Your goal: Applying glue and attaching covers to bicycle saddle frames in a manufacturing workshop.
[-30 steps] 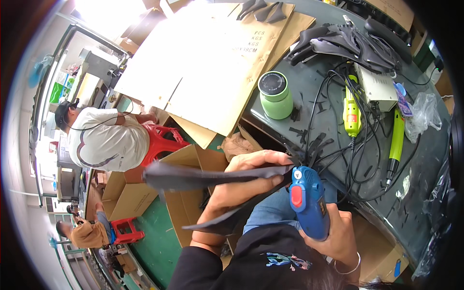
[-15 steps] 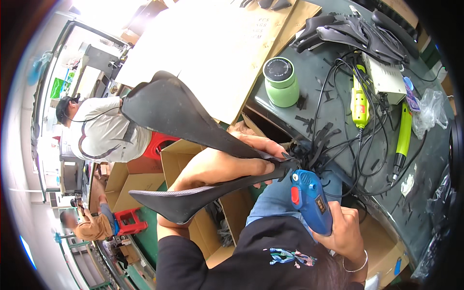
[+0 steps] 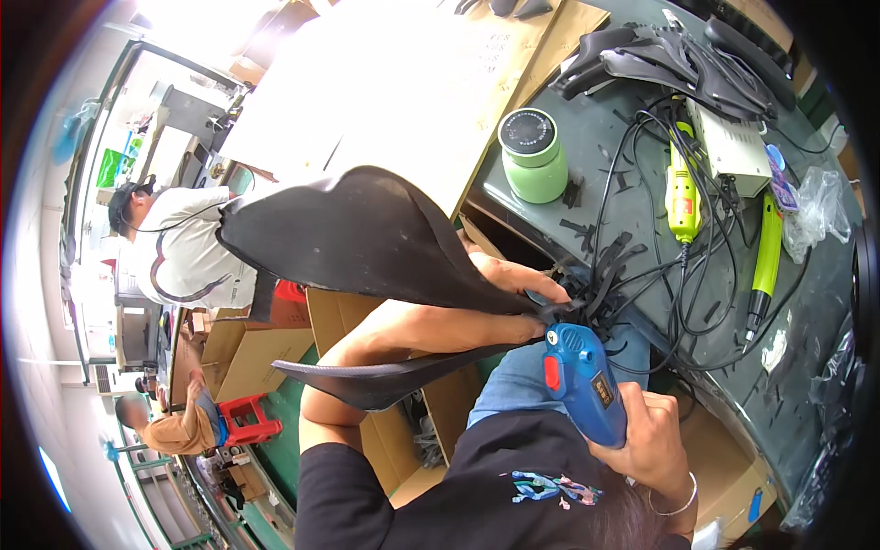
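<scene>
My left hand (image 3: 509,327) is closed around the narrow end of a V-shaped black moulded piece (image 3: 357,247). Its two wide wings spread toward the left, one above my forearm and one below. In my right hand (image 3: 655,438) is a blue handheld power tool (image 3: 588,385) with a red button, fingers wrapped round its body. The tool's head is right beside the narrow end of the black piece, near my left fingertips. Whether its working tip touches the piece is hidden. Dark strips (image 3: 605,284) hang and lie just past that end.
A dark table (image 3: 587,137) on the right bears a green jar (image 3: 534,170), yellow-green corded tools (image 3: 683,197), tangled cables, black offcuts, a white box (image 3: 729,151) and stacked black parts (image 3: 678,64). Cardboard boxes (image 3: 385,449) stand below. Two people sit at the far left.
The black piece has turned in my left hand, its upper wing dropping and showing more of its broad face. The blue tool has shifted slightly left, still in my right hand.
</scene>
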Demonstrator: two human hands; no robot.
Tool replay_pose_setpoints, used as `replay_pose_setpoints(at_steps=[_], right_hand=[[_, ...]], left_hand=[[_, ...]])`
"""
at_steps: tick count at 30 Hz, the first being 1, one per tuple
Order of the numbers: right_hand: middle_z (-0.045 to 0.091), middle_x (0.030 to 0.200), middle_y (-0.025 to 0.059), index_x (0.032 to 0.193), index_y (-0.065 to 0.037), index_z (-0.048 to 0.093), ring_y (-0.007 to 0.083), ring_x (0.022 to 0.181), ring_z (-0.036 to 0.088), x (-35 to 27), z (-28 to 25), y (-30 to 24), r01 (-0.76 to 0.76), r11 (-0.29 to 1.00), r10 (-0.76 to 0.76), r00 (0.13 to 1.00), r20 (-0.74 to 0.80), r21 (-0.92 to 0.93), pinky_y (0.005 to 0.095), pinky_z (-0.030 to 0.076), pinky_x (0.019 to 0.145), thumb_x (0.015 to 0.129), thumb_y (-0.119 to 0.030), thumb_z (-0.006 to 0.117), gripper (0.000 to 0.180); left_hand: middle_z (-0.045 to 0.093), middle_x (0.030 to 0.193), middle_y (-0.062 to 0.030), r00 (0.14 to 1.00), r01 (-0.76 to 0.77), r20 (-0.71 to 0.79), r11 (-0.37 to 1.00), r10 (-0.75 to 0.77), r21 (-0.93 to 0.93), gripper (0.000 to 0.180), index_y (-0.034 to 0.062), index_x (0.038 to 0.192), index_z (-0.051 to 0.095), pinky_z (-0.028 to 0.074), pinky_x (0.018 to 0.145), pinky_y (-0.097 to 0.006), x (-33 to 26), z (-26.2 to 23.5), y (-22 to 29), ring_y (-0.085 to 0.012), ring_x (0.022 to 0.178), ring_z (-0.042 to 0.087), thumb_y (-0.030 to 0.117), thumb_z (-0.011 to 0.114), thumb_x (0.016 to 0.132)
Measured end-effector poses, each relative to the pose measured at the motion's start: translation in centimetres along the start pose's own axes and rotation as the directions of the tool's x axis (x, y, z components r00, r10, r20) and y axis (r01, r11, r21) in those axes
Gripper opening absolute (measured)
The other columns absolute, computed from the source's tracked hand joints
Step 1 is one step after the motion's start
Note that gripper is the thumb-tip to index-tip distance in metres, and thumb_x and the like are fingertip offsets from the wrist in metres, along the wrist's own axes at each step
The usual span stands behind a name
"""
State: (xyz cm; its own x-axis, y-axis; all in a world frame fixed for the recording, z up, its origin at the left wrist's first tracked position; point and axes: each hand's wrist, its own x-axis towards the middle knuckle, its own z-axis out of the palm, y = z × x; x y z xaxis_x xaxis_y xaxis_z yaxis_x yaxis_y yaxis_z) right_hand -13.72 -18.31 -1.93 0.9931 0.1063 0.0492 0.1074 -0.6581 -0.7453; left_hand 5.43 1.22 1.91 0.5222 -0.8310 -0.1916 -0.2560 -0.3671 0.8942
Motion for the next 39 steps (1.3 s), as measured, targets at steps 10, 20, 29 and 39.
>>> replay_pose_setpoints(at_steps=[10, 20, 29, 39], right_hand=[[0.055, 0.057, 0.0094, 0.088, 0.0, 0.049, 0.0282, 0.051, 0.057, 0.8, 0.1, -0.9, 0.044, 0.998, -0.042, 0.999, -0.03, 0.049, 0.0337, 0.045, 0.053, 0.057, -0.013, 0.074, 0.041], [0.056, 0.058, 0.0126, 0.088, 0.001, 0.048, 0.0303, 0.051, 0.059, 1.2, 0.9, -0.2, -0.071, 0.987, 0.084, 0.992, -0.09, 0.143, 0.0351, 0.045, 0.05, 0.058, -0.014, 0.076, 0.044], [0.056, 0.057, 0.0121, 0.086, 0.001, 0.046, 0.0294, 0.051, 0.058, 1.1, 0.1, -0.3, -0.053, 0.994, 0.062, 0.994, -0.088, 0.095, 0.0337, 0.045, 0.049, 0.056, -0.013, 0.076, 0.044], [0.058, 0.06, 0.0129, 0.087, 0.001, 0.047, 0.0293, 0.054, 0.062, 1.4, -0.4, -1.0, -0.095, 0.972, 0.107, 0.993, -0.044, 0.214, 0.0331, 0.048, 0.052, 0.059, -0.016, 0.076, 0.044]], left_hand=[[0.065, 0.099, -0.0105, 0.976, -0.191, -0.152, 0.947, 0.156, -0.258, 0.038, 0.0038, 0.108, 0.061, 0.046, 0.085, -0.029, 0.3, 2.3, -0.3, -0.0191, 0.094, 0.062, 0.002, 0.065, 0.07], [0.058, 0.101, -0.0152, 0.718, -0.607, -0.658, 0.667, 0.227, -0.433, 0.047, 0.003, 0.115, 0.049, 0.046, 0.081, -0.035, 0.2, 0.8, 2.6, -0.0244, 0.093, 0.056, 0.017, 0.066, 0.073], [0.054, 0.097, -0.0134, 0.5, -0.672, -0.865, 0.649, 0.044, -0.356, 0.034, 0.0045, 0.109, 0.046, 0.041, 0.087, -0.035, 0.7, 3.6, 2.6, -0.023, 0.093, 0.054, 0.016, 0.057, 0.079], [0.054, 0.1, -0.0142, 0.497, -0.672, -0.862, 0.671, 0.095, -0.314, 0.036, 0.0038, 0.108, 0.046, 0.042, 0.088, -0.036, 1.5, 4.9, 2.1, -0.0235, 0.097, 0.053, 0.014, 0.058, 0.076]])
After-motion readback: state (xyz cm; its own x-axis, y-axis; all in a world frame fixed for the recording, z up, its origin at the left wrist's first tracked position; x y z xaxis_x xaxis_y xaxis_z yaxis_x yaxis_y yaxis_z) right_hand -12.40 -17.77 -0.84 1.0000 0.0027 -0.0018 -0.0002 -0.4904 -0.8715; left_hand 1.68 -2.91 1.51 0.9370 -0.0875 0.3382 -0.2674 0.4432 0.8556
